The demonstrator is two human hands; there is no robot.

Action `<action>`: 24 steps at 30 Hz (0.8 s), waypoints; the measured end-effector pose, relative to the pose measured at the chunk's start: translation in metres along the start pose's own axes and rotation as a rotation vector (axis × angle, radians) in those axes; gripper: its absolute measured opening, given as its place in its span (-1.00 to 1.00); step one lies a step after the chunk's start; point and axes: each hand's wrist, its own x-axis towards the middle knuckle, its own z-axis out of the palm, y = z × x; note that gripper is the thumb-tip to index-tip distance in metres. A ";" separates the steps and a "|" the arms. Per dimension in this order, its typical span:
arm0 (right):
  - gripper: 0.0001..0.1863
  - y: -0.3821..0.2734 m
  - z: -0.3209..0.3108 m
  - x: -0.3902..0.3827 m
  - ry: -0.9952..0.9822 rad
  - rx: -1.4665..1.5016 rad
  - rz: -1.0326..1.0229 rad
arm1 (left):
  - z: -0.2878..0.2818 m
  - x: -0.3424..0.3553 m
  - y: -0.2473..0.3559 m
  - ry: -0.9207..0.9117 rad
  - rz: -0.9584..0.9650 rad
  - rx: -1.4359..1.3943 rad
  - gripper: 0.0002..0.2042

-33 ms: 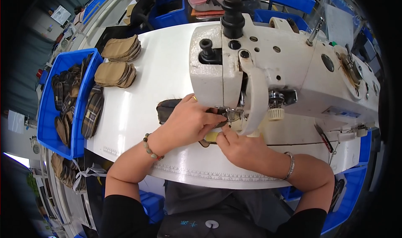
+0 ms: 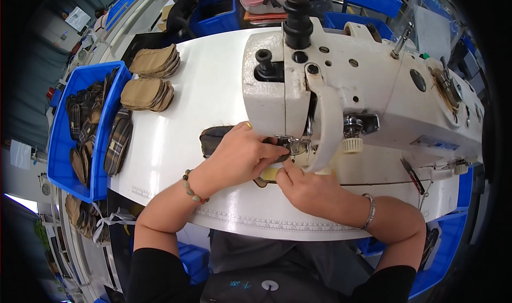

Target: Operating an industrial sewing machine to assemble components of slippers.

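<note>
A dark fabric piece (image 2: 212, 141) with a rounded end lies on the white sewing table, running under the needle area of a white sewing machine (image 2: 266, 108). My left hand (image 2: 241, 156) lies over it, fingers bent and tips pressed together on its edge beside the presser foot (image 2: 296, 144). Just below the foot, my right hand (image 2: 312, 192) pinches the near edge of the same piece. A yellowish part (image 2: 270, 174) with a brown rim shows between my hands; whether it is joined to the dark piece is hidden.
Two stacks of tan fabric pieces (image 2: 146, 95) sit at the table's far left. Beside them stands a blue bin (image 2: 56, 159) of plaid pieces, with a plaid pouch (image 2: 118, 145) against it. Thread snips (image 2: 410, 174) lie right of the machine's needle. A printed ruler (image 2: 266, 221) follows the near edge.
</note>
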 end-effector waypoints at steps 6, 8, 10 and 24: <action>-0.84 -0.002 -0.001 0.002 -0.005 0.012 0.012 | 0.000 0.001 0.001 -0.006 -0.043 -0.041 -0.86; -0.84 -0.002 -0.003 0.002 -0.005 -0.029 0.019 | -0.003 0.001 0.004 -0.056 -0.082 0.004 -0.85; -0.84 0.001 -0.001 0.004 0.013 -0.062 0.013 | -0.004 0.002 0.004 -0.050 -0.095 0.025 -0.84; -0.80 0.002 -0.001 0.003 -0.011 -0.114 0.083 | -0.018 0.003 0.007 -0.181 -0.168 0.142 -0.76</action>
